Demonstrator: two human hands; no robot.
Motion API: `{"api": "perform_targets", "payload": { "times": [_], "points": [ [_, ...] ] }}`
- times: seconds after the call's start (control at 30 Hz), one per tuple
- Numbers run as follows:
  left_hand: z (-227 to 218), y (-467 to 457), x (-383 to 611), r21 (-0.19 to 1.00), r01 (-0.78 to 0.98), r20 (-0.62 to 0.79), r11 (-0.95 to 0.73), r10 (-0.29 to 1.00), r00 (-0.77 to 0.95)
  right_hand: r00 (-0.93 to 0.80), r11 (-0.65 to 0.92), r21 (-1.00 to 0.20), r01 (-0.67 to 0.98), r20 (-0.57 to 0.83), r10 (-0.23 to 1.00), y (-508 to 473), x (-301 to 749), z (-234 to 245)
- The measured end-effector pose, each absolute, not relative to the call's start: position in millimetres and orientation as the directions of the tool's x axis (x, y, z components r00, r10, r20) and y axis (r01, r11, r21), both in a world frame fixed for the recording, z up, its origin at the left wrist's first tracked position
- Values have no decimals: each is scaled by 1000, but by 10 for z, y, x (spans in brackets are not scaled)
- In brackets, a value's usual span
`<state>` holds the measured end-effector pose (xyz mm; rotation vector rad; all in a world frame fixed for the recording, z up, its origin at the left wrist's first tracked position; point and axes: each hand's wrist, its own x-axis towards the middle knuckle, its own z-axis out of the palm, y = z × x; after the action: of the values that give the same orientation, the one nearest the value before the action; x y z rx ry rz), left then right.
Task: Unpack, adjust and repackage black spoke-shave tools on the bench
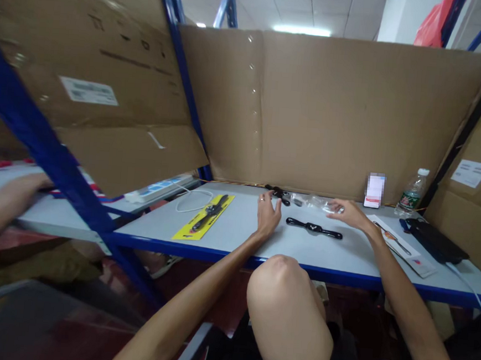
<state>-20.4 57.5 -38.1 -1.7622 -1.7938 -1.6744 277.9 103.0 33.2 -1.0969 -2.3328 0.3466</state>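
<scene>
My right hand (349, 213) pinches the end of a crumpled clear plastic bag (314, 202) at the back of the tabletop. My left hand (268, 214) rests on the table with thumb and fingers apart, close beside a bundled black cable (280, 194); whether a fingertip touches it is hard to see. Between and in front of my hands lies a black watch (315, 228) with its strap stretched out flat. To the left, another dark watch (210, 214) is on a yellow card (185, 232).
A phone (374, 190) leans on the cardboard back wall (333, 109) beside a plastic bottle (412, 194). Nearer right are a printed white packet (420, 266) and a black case (438, 240) with a white cable. Beyond the blue post (52, 143), another person's arm (8, 198) shows.
</scene>
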Motion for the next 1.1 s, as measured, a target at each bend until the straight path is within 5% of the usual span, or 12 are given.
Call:
{"api": "perform_targets", "payload": {
  "times": [0.13, 0.23, 0.3, 0.43, 0.63, 0.83, 1.1],
  "points": [
    [-342, 493, -198, 375, 813, 779, -445, 626, -16, -630, 661, -383, 645, 221, 744, 915, 2728, 223],
    [-351, 418, -109, 198, 792, 603, -578, 708, 366, -654, 656, -308, 689, 125, 746, 808, 2759, 168],
    [-364, 395, -67, 169, 777, 468, -606, 744, 477, -660, 658, -239, 714, 86, 747, 702, 2788, 180],
    [-343, 373, -64, 137, 777, 357, -615, 762, 540, -657, 657, -12, 754, 10, 754, 398, 2752, 313],
    [-148, 352, -61, -151, 760, 245, -632, 721, 648, -668, 642, 369, 672, -73, 741, 172, 2472, 369],
    [-108, 494, 57, -376, 695, 148, -613, 701, 698, -706, 647, 452, 615, -50, 706, 364, 2420, 216],
    [-214, 586, 46, -308, 743, 232, -594, 711, 664, -719, 610, 505, 611, 33, 694, 471, 2530, 58]
  ]
}}
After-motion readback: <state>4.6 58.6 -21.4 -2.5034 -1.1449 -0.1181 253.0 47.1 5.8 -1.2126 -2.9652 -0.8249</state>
